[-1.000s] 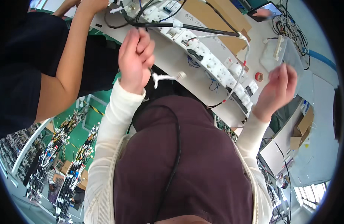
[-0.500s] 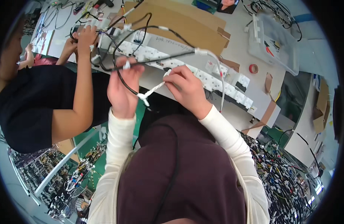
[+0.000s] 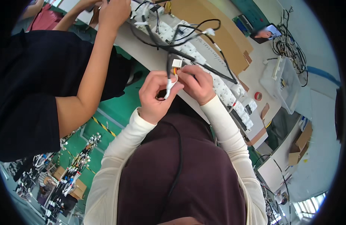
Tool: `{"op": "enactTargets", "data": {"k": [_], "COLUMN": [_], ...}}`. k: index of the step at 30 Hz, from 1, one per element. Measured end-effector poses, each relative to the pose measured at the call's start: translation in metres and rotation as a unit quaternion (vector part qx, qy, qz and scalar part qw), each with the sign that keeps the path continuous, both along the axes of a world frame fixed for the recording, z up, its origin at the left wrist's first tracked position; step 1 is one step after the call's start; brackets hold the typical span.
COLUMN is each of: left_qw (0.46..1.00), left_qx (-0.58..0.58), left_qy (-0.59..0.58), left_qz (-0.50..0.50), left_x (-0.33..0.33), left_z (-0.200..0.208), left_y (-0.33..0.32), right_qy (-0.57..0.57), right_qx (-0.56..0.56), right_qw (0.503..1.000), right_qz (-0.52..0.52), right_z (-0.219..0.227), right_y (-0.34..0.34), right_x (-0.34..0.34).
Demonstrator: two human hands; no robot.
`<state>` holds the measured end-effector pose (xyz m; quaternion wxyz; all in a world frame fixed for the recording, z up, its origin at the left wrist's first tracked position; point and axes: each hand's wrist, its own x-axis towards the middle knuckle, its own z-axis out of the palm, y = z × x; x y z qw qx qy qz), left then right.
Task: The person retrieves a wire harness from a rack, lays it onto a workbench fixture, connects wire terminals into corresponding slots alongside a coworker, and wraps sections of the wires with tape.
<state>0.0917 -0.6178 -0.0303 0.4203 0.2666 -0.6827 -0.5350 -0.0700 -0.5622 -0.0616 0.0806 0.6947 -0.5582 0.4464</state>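
**Left hand (image 3: 155, 96) + right hand (image 3: 197, 83) at white plug (image 3: 176, 63), upper ctr**

Plug's on thin coloured wires (image 3: 175, 70), by white-wrapped branch (image 3: 168, 90); black cable (image 3: 214, 70) lies just beyond. Prob. light: wrap bendy, plug hard, wires easily strained, so best hold = plug body or wrap. L hand: thumb + fingers closed on wrap, palm inward. R hand: fingertips pinched on wires just below plug, back of hand up. Cream sleeves (image 3: 233, 123) angle in from lower L + R.

Red tape roll (image 3: 258, 96) nr clear plastic bin (image 3: 292, 98) — phone (image 3: 270, 33) by tangled blk cables (image 3: 290, 50), w/ brn cardboard (image 3: 221, 32) to its left
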Motion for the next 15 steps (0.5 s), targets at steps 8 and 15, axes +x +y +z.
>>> {"op": "enactTargets", "data": {"k": [8, 15], "left_qw": [0.998, 0.974], "left_qx": [-0.059, -0.134], "left_qy": [-0.021, -0.150], "left_qz": [0.025, -0.102], "left_x": [-0.010, -0.025], "left_z": [-0.006, -0.005], "left_y": [-0.014, -0.076], "right_qy": [0.004, -0.020], "right_qx": [0.017, 0.076], "right_qw": [0.999, 0.986], "right_qz": [-0.050, -0.146], "right_z": [-0.011, -0.014], "right_y": [-0.007, -0.026], "right_x": [0.000, 0.003]}}
